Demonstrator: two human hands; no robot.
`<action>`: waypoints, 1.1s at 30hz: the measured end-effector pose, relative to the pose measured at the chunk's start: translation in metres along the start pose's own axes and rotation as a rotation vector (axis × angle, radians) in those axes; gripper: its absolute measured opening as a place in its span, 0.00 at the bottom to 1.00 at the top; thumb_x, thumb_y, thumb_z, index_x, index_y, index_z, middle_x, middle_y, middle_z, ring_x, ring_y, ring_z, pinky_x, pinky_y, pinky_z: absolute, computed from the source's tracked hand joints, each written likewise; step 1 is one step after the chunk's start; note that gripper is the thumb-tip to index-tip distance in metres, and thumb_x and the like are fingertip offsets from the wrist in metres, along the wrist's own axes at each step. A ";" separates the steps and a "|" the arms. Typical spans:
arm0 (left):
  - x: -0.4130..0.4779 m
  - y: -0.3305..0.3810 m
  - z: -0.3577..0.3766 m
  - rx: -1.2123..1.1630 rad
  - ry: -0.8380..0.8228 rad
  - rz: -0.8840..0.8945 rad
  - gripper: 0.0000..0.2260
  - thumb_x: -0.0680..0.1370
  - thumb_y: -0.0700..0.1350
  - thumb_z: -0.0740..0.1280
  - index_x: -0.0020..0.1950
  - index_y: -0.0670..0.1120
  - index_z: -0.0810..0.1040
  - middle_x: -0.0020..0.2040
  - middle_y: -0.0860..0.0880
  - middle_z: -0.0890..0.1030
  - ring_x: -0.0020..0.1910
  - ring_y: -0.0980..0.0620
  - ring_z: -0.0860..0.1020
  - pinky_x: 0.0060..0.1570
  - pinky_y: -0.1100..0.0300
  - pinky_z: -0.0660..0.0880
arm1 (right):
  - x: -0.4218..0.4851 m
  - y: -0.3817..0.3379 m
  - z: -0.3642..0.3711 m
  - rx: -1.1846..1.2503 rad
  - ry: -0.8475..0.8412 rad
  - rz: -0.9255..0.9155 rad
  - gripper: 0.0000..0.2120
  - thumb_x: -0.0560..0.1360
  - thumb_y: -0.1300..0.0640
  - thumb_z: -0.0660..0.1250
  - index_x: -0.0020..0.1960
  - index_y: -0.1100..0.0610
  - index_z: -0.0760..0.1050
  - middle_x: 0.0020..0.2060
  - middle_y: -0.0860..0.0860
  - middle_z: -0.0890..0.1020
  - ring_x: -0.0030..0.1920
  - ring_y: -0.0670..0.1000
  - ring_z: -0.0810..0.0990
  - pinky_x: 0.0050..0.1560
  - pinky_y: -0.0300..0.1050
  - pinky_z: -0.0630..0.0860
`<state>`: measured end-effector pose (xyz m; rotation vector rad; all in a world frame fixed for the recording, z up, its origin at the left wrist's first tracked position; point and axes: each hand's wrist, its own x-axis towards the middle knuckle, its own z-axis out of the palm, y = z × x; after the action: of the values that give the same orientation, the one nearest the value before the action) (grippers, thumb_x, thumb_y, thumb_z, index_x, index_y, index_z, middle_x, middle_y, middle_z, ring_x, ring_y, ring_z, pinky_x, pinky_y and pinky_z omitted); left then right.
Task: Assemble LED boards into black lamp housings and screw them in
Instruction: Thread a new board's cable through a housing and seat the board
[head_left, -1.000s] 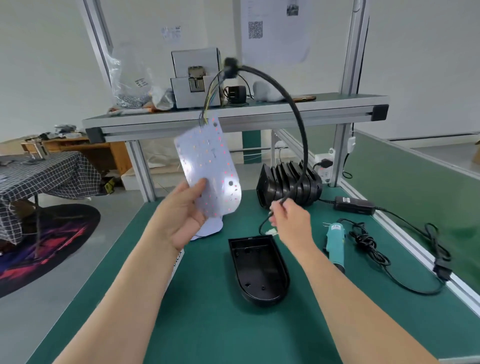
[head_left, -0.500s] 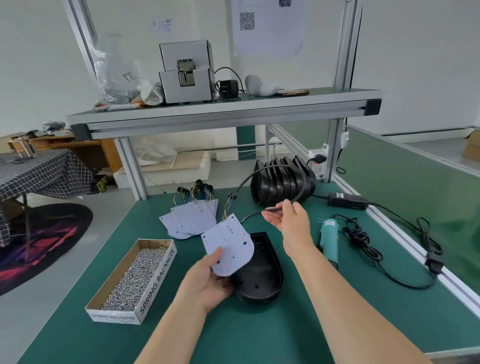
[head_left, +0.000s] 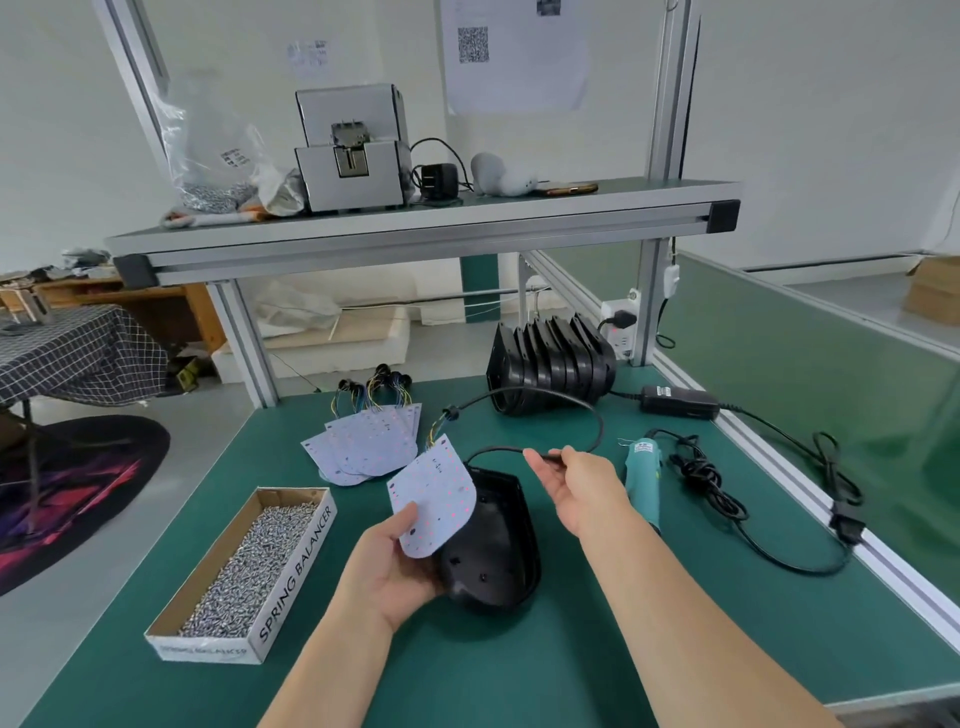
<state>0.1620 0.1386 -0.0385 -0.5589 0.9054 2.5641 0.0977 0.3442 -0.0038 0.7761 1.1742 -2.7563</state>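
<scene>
In the head view, the near-left part of the black lamp housing (head_left: 498, 545) is covered by the LED board (head_left: 434, 496) and by the left hand (head_left: 392, 569). The lower end of the teal screwdriver (head_left: 641, 475) disappears behind the right forearm. The black cable (head_left: 597, 421) curves down to the housing's far rim, and where it ends cannot be made out. The sheet with a QR code (head_left: 514, 52) on the wall is cut off by the top of the frame.

The cardboard box of screws (head_left: 249, 561) reads "SPRING BALANCER" on its long side and again, faintly, on its near end. The print on the QR sheet, the screwdriver's label and the label on the power adapter (head_left: 678, 402) are too small to read.

The housing is a rounded, glossy black shell lying open side up on the green bench (head_left: 623, 649), with small bosses inside. The left hand holds the board by its near edge, thumb on top, tilted over the housing's left side. The board is pale with one rounded end, dotted with small LEDs, and has coloured wires at its far edge joining the cable. The right hand (head_left: 582, 488) pinches that cable between thumb and fingers above the housing's far end. More boards (head_left: 369, 441) lie fanned near the bench's far left, and more housings (head_left: 550, 369) stand stacked on edge near the far right.
</scene>
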 end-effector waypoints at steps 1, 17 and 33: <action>-0.001 0.001 -0.001 -0.004 -0.004 0.006 0.15 0.81 0.45 0.61 0.66 0.41 0.77 0.59 0.38 0.83 0.55 0.40 0.82 0.56 0.36 0.73 | 0.000 0.001 -0.001 -0.029 0.001 -0.011 0.10 0.84 0.65 0.59 0.46 0.65 0.74 0.41 0.61 0.80 0.41 0.57 0.85 0.55 0.49 0.82; -0.004 -0.002 -0.012 0.037 -0.034 -0.008 0.21 0.77 0.46 0.66 0.69 0.41 0.76 0.63 0.39 0.81 0.58 0.39 0.82 0.65 0.37 0.71 | 0.004 0.012 -0.014 0.115 -0.057 -0.034 0.11 0.85 0.65 0.56 0.47 0.66 0.72 0.43 0.64 0.78 0.42 0.58 0.84 0.33 0.43 0.83; -0.016 0.024 -0.006 0.231 -0.186 0.199 0.16 0.77 0.42 0.64 0.64 0.44 0.82 0.63 0.43 0.82 0.57 0.45 0.83 0.47 0.49 0.83 | -0.025 -0.034 0.012 -1.047 -0.206 -0.867 0.14 0.84 0.57 0.59 0.42 0.63 0.72 0.39 0.57 0.82 0.35 0.50 0.85 0.39 0.45 0.80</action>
<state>0.1663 0.1141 -0.0224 -0.1681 1.2198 2.5790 0.1066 0.3567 0.0377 -0.1920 2.9283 -1.9175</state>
